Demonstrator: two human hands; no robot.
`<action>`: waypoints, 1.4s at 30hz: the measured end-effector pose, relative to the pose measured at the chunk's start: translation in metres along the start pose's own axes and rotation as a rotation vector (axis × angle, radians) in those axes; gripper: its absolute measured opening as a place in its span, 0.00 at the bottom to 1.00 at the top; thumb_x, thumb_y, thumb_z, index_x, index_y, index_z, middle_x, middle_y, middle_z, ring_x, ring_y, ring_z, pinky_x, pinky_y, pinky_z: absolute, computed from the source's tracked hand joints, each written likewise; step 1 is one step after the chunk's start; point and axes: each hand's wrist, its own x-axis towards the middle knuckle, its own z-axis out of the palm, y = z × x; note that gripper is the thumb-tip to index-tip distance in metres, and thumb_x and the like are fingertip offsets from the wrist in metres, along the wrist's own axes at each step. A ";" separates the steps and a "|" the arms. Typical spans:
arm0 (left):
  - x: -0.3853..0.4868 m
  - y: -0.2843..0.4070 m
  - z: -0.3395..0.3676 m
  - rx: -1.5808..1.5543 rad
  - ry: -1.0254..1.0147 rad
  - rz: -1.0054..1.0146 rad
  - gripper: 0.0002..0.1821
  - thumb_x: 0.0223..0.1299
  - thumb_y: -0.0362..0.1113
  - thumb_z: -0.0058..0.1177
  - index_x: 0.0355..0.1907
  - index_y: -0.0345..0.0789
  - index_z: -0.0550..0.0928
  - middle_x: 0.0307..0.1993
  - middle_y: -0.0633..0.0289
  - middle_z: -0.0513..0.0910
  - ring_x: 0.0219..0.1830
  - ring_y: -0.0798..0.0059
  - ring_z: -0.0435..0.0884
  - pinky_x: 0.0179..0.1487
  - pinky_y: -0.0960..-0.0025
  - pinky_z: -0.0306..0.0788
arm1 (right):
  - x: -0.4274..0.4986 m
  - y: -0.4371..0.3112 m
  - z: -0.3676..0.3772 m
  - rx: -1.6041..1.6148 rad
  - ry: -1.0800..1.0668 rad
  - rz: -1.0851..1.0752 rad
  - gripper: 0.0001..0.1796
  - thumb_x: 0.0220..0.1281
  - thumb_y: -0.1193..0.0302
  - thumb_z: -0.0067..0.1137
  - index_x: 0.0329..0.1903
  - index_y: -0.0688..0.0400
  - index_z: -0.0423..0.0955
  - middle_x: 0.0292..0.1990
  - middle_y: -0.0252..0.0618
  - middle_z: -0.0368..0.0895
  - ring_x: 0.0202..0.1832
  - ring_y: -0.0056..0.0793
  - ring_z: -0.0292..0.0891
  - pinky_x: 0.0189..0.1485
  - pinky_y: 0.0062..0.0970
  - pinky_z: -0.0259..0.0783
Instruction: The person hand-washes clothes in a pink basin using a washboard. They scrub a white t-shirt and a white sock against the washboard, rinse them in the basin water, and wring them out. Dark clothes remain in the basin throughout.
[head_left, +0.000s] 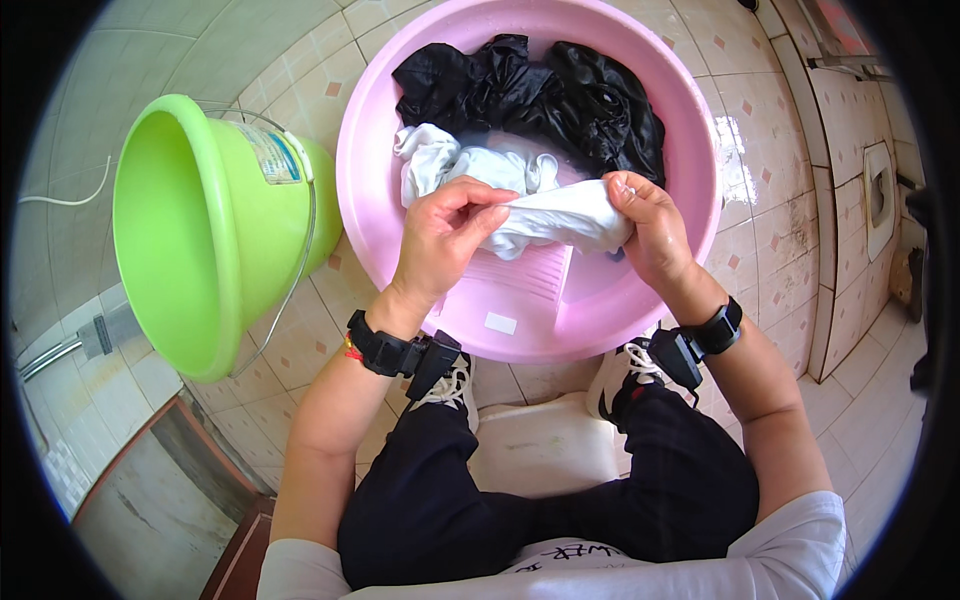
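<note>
My left hand (448, 236) pinches one end of a wet white cloth (562, 214) between thumb and fingers. The other end is gripped in my right hand (651, 229), so the cloth spans between both hands over a large pink plastic basin (358, 172). Below the cloth, a ribbed washboard (517, 277) forms part of the basin's near side. More wet white fabric (431, 161) lies in the basin beyond my left hand. Dark wet garments (517, 90) are heaped along the far side. Some water shows between the fabrics.
A light green bucket (169, 225) with a wire handle stands at the left, beside the basin. A pale stool (546, 442) is between my legs, and my shoes flank the basin's near edge. Tiled floor (757, 262) with wet patches and a raised step lie at the right.
</note>
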 end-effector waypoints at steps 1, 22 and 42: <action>-0.001 0.001 0.000 0.060 0.026 0.084 0.04 0.58 0.24 0.54 0.35 0.30 0.83 0.31 0.67 0.79 0.32 0.84 0.74 0.34 0.80 0.67 | 0.000 -0.001 -0.001 0.008 0.019 0.000 0.06 0.66 0.70 0.53 0.36 0.58 0.75 0.32 0.28 0.76 0.34 0.17 0.70 0.40 0.17 0.66; -0.005 -0.052 0.002 1.100 -0.373 0.152 0.30 0.49 0.32 0.61 0.59 0.40 0.72 0.69 0.55 0.58 0.72 0.60 0.54 0.72 0.43 0.34 | 0.120 0.062 -0.059 -2.073 0.107 -0.199 0.11 0.57 0.75 0.47 0.34 0.64 0.80 0.37 0.52 0.82 0.40 0.46 0.81 0.41 0.37 0.77; 0.001 0.011 -0.026 -0.212 0.081 0.084 0.12 0.62 0.32 0.53 0.24 0.27 0.77 0.23 0.73 0.68 0.26 0.87 0.60 0.31 0.80 0.54 | 0.007 -0.049 0.002 -0.436 0.052 -0.312 0.11 0.63 0.63 0.58 0.39 0.58 0.78 0.31 0.27 0.78 0.33 0.13 0.70 0.36 0.15 0.66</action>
